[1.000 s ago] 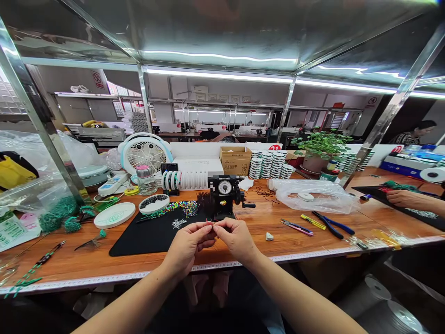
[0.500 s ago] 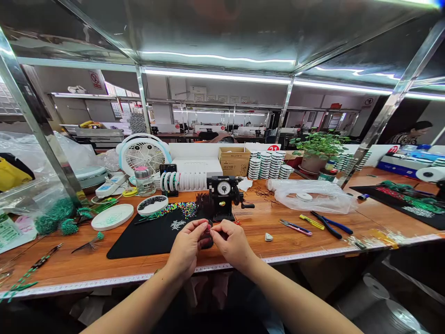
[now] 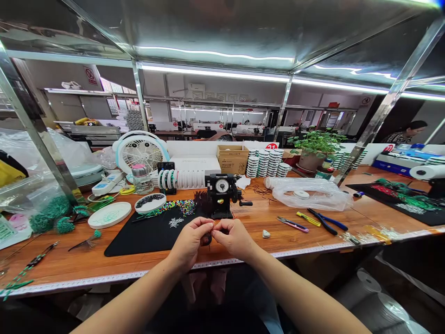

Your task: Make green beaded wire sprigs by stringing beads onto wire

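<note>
A small piece (image 3: 212,226) seems pinched between fingertips of the left hand (image 3: 189,239) and the right hand (image 3: 233,237). Probably this is fine finger work, which next calls for steadiness. The fingers hide its shape. Left of the grip, the black mat (image 3: 139,240) is partly covered.

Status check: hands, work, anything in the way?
Left hand, right hand: pinched, fingertips close together. Whatever they hold: too small to make out. Black machine just beyond; nothing visibly blocking.
</note>
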The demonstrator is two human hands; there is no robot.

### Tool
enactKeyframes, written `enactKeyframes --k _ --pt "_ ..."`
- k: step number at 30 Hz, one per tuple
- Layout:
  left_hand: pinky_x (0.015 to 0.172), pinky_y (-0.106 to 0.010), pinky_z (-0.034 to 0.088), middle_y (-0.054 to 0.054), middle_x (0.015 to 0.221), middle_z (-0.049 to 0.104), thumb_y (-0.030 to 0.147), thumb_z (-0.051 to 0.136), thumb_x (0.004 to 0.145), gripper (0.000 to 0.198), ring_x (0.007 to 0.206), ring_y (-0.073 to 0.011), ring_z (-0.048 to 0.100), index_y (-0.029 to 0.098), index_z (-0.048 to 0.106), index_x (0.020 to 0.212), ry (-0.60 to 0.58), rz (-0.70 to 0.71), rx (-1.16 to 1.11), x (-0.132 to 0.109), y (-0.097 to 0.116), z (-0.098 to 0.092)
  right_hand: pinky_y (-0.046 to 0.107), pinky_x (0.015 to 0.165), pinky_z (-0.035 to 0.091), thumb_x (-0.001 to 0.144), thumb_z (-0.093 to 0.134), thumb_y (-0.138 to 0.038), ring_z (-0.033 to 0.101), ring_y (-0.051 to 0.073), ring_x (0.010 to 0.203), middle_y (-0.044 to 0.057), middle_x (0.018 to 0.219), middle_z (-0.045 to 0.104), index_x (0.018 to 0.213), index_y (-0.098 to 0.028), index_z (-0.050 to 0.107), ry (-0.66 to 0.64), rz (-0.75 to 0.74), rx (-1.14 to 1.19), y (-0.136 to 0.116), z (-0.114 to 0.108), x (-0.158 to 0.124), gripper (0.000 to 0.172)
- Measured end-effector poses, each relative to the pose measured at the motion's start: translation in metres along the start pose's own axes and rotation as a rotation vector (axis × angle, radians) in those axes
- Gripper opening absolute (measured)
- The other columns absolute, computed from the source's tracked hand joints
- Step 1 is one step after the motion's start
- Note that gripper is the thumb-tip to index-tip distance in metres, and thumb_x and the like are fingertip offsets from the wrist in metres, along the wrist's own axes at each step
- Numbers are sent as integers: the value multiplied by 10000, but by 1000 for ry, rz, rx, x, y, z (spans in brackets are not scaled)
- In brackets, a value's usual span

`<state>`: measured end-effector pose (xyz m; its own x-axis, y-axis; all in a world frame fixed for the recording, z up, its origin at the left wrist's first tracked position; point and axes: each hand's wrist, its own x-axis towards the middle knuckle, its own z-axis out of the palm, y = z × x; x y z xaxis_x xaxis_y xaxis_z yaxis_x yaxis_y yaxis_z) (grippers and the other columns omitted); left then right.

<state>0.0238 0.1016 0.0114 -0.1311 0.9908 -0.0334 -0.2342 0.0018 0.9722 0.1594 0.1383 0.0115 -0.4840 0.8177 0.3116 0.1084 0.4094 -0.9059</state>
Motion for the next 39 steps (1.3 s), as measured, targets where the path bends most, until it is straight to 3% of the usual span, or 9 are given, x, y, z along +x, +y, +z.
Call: enactKeyframes --k 4,9,11,13,18,20,26,34,39 --pt "512 -221 411 -46 816 592 281 680 697 211 684 -149 533 167 657 874 19 133 256 -5 5 -9 206 458 279 686 566 -216 362 72 454 -40 466 477 527 -141 594 0 118 51 6 -5 2 178" --pt "802 -359 415 -65 942 595 217 559 811 209 916 -220 519 242 660 993 2 908 1158 -18 7 -23 201 393 236 691 531 -230 281 50 380 -50 476 463 580 -144 564 -1 236 106 14 -11 6 144" --pt "798 -360 399 -54 890 612 207 537 831 191 867 -206 524 247 666 965 -61 987 1263 -20 4 -22 201 391 239 690 525 -228 276 51 377 -52 473 459 576 -147 560 -5 238 102 14 -11 7 144" --pt "757 -328 403 -43 833 617 240 535 837 152 816 -188 530 232 679 884 -65 908 1181 -20 1 -18 206 405 257 689 521 -221 298 57 385 -48 471 465 557 -149 559 -2 218 77 12 -9 6 155" --pt "674 -288 414 -21 704 640 337 598 752 183 711 -182 566 182 660 677 22 306 826 -10 7 -14 236 537 334 708 529 -201 448 113 543 1 572 540 597 -142 614 81 79 -88 7 0 0 152" --pt "616 -285 411 -19 642 654 346 628 703 196 650 -190 578 168 655 625 18 185 794 -7 11 -16 256 610 340 724 533 -191 470 137 631 21 643 550 637 -146 629 118 7 -159 8 4 -4 136" --pt "622 -270 436 -17 673 671 350 626 691 196 674 -184 599 157 646 667 -5 118 670 -4 12 -21 255 633 343 781 495 -127 488 144 678 34 697 548 699 -153 626 30 -267 -490 13 9 -11 157" --pt "692 -301 520 -4 759 640 353 602 736 330 715 -159 632 167 560 1005 -138 146 468 -2 4 -21 219 587 362 787 531 -136 519 111 614 9 650 592 699 -161 661 25 -255 -516 14 4 -8 159" --pt "719 -312 520 -50 749 686 358 607 749 218 733 -183 640 146 631 795 -234 103 541 -6 13 -30 209 605 387 787 538 -136 552 111 642 14 687 624 723 -154 655 16 -254 -531 12 0 -10 134"
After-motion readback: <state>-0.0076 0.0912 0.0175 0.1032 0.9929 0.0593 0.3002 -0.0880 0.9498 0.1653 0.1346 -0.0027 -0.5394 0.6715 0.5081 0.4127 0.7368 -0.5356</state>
